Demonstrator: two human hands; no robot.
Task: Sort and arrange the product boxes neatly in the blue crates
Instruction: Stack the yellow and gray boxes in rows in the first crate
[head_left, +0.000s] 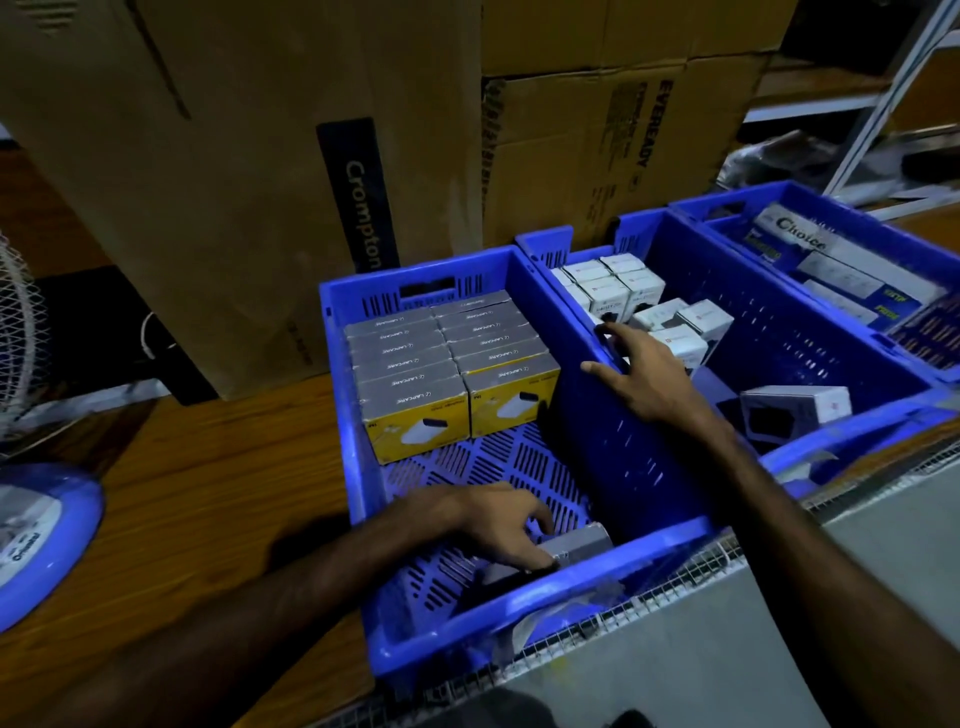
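Note:
The near blue crate (524, 613) holds two neat rows of grey-topped, yellow-fronted product boxes (447, 364) at its far end. My left hand (498, 525) is inside this crate near the front and grips a loose grey box (576, 545) lying on the crate floor. My right hand (649, 374) rests with fingers spread on the wall shared with the middle blue crate (831, 358). That crate holds small white boxes (608, 291) stacked at its far left, a few tumbled ones (680, 327), and one lying alone (800, 410).
A third blue crate (914, 249) at the right holds flat printed packs. Large cardboard cartons (234, 156) stand behind the crates. A fan with a blue base (36, 540) stands on the wooden table at the left. A wire mesh edge (649, 603) runs along the front.

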